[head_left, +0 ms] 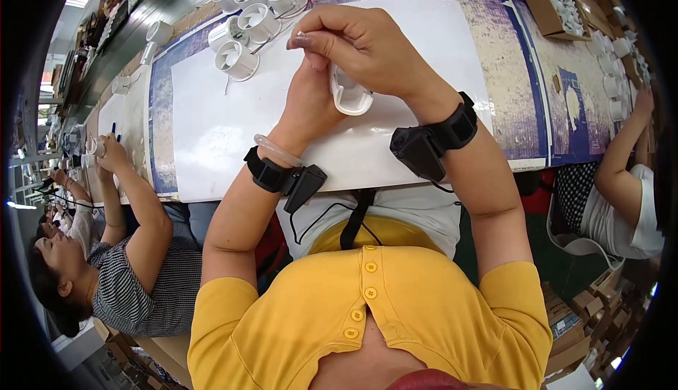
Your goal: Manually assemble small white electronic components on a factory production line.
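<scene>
Over the white work sheet, both my hands meet. A white hollow plastic housing with a rounded, open end sticks out beneath them. My left hand is closed against its left side, with most of its fingers hidden. Above it my right hand crosses over, thumb and forefinger pinched together close to the left fingertips. Whatever sits in that pinch is too small or too covered to make out. Just left of my hands stand several round white housings with blade-like parts inside and thin wires trailing from them.
An open cardboard box of small white parts stands at the far right. More white round parts line the right side. Co-workers sit on both sides; the left one's hands hold a white part. A blue, worn mat lies under the sheet.
</scene>
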A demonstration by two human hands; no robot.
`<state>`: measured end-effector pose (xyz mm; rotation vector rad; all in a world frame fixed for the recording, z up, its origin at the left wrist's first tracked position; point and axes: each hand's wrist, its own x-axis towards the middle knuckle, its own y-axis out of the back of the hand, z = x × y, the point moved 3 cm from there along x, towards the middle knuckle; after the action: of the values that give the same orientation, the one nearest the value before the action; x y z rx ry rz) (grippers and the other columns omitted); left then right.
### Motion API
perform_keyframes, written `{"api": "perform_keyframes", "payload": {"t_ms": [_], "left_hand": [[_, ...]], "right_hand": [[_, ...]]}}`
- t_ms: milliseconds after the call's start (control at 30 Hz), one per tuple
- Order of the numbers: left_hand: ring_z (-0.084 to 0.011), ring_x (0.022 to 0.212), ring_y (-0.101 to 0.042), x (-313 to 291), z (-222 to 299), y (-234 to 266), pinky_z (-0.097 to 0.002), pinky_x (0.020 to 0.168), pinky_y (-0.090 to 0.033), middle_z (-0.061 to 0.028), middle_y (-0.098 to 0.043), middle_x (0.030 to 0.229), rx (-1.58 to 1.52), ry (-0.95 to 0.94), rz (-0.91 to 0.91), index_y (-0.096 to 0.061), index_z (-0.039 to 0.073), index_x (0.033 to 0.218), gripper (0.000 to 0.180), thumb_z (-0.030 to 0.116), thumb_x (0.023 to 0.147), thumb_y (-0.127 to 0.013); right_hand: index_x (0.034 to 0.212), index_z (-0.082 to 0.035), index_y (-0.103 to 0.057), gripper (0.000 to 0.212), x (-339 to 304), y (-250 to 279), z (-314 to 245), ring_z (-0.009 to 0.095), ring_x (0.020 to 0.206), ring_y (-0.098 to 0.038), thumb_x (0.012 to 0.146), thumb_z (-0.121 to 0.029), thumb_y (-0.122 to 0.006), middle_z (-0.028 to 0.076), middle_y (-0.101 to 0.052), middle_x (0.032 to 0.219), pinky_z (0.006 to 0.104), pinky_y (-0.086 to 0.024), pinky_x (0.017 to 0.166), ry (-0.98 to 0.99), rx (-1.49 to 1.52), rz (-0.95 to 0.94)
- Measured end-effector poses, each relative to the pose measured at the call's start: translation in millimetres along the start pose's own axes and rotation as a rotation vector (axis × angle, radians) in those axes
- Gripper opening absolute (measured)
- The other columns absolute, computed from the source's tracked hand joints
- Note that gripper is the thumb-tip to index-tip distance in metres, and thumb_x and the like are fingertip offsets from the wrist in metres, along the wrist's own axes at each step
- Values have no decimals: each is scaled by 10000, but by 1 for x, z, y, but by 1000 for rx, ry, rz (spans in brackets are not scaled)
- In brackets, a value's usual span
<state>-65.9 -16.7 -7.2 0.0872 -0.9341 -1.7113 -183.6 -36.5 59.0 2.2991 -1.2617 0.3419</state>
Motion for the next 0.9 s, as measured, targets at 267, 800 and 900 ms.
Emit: {"api": "perform_keyframes", "payload": {"t_ms": [267,800,900], "left_hand": [[-302,923,-593,-2,8,5,-357,782,-492,-123,-573,988,-96,-31,167,-411,61,1185,672,176,653,-804],[-258,906,-613,-3,-3,13,-347,775,-492,-126,-574,1041,-259,76,231,-374,50,1209,710,181,661,-807],[-252,917,-609,-2,2,14,-342,776,-493,-131,-570,1053,-217,70,222,-369,42,1209,714,186,665,-809]], "right_hand": [[970,8,-646,159,-5,29,28,102,775,-609,945,-108,-540,41,-649,819,235,-494,740,41,271,303],[1017,-37,-656,162,-4,29,20,179,972,-600,904,-140,-603,34,-670,935,324,-467,895,138,76,121],[1069,-91,-677,228,-5,20,20,168,1019,-583,857,-171,-656,27,-679,1008,346,-416,939,283,-188,27]]}}
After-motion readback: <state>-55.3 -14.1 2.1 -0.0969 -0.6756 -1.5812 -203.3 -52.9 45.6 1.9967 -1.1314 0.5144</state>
